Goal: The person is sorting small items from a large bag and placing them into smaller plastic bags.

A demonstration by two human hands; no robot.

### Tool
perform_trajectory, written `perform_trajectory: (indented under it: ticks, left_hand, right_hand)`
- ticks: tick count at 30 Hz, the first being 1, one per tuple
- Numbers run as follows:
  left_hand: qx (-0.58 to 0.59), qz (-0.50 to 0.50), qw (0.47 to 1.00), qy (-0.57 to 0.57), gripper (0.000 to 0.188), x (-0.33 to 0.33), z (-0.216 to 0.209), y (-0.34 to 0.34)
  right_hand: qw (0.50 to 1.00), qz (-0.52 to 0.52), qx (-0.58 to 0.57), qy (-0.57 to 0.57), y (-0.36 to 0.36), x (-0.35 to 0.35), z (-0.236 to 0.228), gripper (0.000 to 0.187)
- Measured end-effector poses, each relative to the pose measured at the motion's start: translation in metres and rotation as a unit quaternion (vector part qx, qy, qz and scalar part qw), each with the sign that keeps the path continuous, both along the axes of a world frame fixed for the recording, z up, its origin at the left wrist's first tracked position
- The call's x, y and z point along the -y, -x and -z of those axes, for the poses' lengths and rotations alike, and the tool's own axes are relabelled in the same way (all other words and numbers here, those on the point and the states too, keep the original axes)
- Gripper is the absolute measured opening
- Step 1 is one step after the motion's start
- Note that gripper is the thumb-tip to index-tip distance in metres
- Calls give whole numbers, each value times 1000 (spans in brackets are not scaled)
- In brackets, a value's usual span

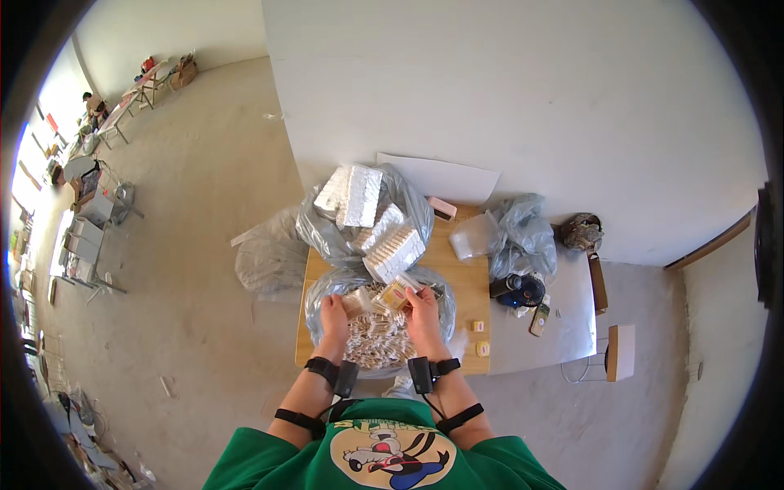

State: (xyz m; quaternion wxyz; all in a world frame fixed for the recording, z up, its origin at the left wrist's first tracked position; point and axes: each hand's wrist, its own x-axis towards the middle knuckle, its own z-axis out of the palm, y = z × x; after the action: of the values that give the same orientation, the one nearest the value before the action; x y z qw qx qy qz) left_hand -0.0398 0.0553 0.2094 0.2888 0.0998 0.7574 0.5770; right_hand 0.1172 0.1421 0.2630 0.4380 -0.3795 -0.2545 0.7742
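Just below me a grey plastic bag point(317, 286) lies spread on a wooden table point(474, 282), full of a loose heap of thin sticks with white ends, which look like cotton swabs point(377, 343). Over the heap, my left hand point(333, 318) is closed on a small bundle of these swabs point(357, 302). My right hand point(422, 312) grips a clear packet with a yellow label point(395, 293), tilted beside the bundle. The fingertips are partly hidden by what they hold. Beyond them, a second grey bag point(420, 204) holds stacked white wrapped packs point(361, 196).
Two small yellow-and-white boxes point(483, 349) and a pink case point(442, 209) lie on the table. To the right, a side table point(563, 335) carries a plastic bag point(525, 237), a dark bottle point(504, 285) and a phone point(539, 320). A stool point(621, 353) stands beyond. People work far left.
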Motion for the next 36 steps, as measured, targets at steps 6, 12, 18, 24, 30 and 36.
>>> perform_trajectory:
  ticks: [6, 12, 18, 24, 30, 36]
  left_hand:
    - [206, 171, 960, -74, 40, -17, -53, 5]
    - [224, 307, 917, -119, 39, -17, -52, -6]
    - [333, 275, 893, -129, 16, -7, -59, -1]
    - [248, 235, 932, -124, 12, -12, -66, -19]
    - [-29, 303, 950, -65, 16, -12, -64, -25]
    - [-159, 363, 917, -57, 18, -10, -82, -26]
  right_hand:
    - [852, -60, 430, -293, -2, -7, -6, 9]
    - [734, -41, 420, -532, 17, 13, -27, 5]
    - [689, -86, 433, -575, 9, 18, -40, 5]
    - [777, -133, 378, -486, 8, 25, -49, 17]
    - [832, -160, 345, -404, 4, 23, -38, 25]
    - [847, -159, 351, -365, -6, 19, -39, 19]
